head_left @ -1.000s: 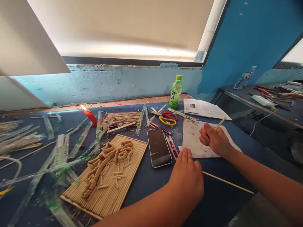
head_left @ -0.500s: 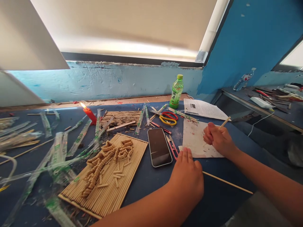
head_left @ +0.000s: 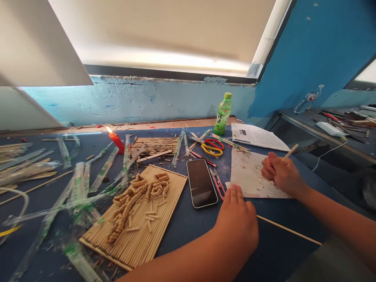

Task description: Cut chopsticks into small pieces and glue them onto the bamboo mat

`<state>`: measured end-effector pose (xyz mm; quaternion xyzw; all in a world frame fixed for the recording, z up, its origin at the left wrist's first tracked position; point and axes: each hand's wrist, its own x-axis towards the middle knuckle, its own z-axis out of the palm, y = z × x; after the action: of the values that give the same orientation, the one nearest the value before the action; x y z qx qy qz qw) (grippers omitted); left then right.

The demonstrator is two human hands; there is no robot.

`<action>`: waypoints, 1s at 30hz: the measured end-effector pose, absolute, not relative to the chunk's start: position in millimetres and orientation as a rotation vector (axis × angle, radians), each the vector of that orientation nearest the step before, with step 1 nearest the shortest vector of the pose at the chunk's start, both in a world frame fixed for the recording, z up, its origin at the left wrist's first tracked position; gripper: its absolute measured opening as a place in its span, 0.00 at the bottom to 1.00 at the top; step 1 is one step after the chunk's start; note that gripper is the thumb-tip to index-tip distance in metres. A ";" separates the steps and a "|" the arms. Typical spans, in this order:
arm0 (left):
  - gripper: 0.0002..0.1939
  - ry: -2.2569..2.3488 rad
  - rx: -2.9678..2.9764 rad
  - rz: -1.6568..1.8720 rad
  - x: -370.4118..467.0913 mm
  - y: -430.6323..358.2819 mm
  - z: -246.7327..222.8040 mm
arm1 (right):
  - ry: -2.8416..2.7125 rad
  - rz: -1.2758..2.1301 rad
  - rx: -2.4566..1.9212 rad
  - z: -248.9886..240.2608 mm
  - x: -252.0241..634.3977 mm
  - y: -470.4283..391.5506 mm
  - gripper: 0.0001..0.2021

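My right hand [head_left: 283,174] is closed in a fist round a thin wooden stick [head_left: 291,150], whose end pokes up past the fingers. It hovers over or rests on a stained pale sheet [head_left: 249,172]; which one I cannot tell. My left hand [head_left: 237,219] lies palm down with fingers stretched together onto the sheet's near left corner. Close by its fingertips are small pink-handled snips [head_left: 217,184] and a phone [head_left: 201,183]. A long thin stick [head_left: 289,229] lies on the table to the right of my left hand.
At left, a mat of sticks [head_left: 158,235] carries coiled brown pieces [head_left: 129,207] and short cut sticks. A lit red candle [head_left: 116,141] stands behind, among plastic wrappers [head_left: 79,184]. Scissors [head_left: 212,148], a green tea bottle [head_left: 223,113] and printed papers [head_left: 258,137] are at the back.
My right hand has shifted slightly right over the sheet with the stick still in it. My left hand stays at the sheet's corner. The whole view has swung a little left.
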<state>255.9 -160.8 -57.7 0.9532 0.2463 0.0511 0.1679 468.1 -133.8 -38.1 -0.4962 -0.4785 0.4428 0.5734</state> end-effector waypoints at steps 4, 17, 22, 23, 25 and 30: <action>0.26 0.718 2.715 0.155 257.8 -160.9 -61.0 | -1.132 1.079 -1.140 -44.6 453.5 -127.4 0.29; 0.28 0.700 2.707 0.099 257.3 -161.4 -58.1 | -1.129 1.100 -1.137 -38.4 464.9 -132.4 0.29; 0.27 0.696 2.699 0.113 257.2 -161.1 -58.3 | -1.156 1.174 -1.117 -47.7 426.8 -118.3 0.29; 0.27 0.694 2.700 0.112 256.8 -161.1 -57.9 | -1.155 1.184 -1.112 -48.0 423.0 -116.7 0.29; 0.26 0.702 2.696 0.118 256.0 -161.1 -57.4 | -1.141 1.186 -1.107 -46.7 424.8 -116.9 0.29; 0.26 0.686 2.701 0.168 254.9 -161.1 -59.7 | -1.081 1.132 -1.138 -36.2 461.3 -127.8 0.28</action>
<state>254.9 -161.1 -59.7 0.9527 0.2419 0.0594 0.1741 461.3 -127.8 -36.2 -0.4844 -0.4601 0.4819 0.5670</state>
